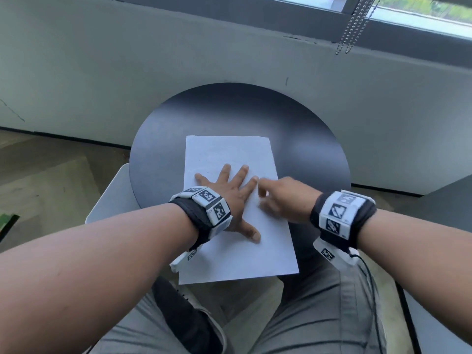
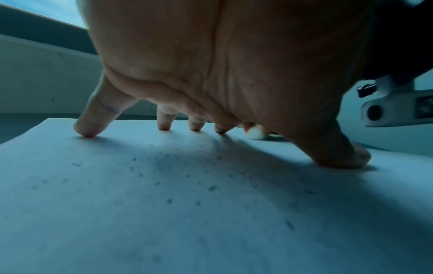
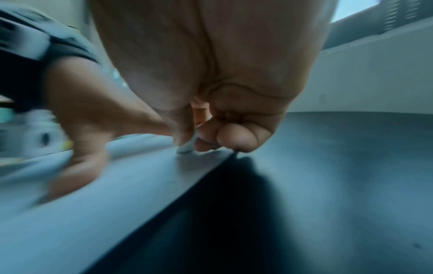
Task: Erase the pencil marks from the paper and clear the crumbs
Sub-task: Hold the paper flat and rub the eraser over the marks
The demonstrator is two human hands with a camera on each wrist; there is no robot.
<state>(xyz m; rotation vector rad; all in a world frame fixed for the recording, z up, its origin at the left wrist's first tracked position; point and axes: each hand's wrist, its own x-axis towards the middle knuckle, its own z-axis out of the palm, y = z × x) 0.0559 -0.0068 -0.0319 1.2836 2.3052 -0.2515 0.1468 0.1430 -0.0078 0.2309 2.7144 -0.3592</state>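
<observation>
Head view, left hand: the left hand (image 1: 231,198) lies flat on the paper (image 1: 240,254), fingers straight and spread wide, thumb out toward the near side; it holds nothing and only presses the sheet down.
Left wrist view, contact: the fingertips (image 2: 85,129) and the thumb touch the paper (image 2: 164,213), while the palm arches just above it.
Right hand: the right hand (image 1: 282,198) is blurred in the head view; its fingers are curled tightly together at the right edge of the sheet, just beside the left hand's index finger.
Right wrist view, grip: the right hand (image 3: 211,118) pinches a small white eraser (image 3: 186,147) between thumb and fingers, a narrow grip, with the eraser's tip on the paper (image 3: 93,194) close to its edge.
Eraser seen from the left: a white eraser (image 2: 255,132) shows past the left fingers, touching the sheet.
Paper: it lies on the round dark table (image 1: 306,149), with its near end hanging over the table's edge above the person's lap.
Crumbs: small dark crumbs (image 2: 212,188) are scattered on the sheet under the left palm.
Pencil marks: too faint to tell in any view.
Labels: the wristbands (image 1: 212,206) carry black-and-white square code patterns; no readable words.
</observation>
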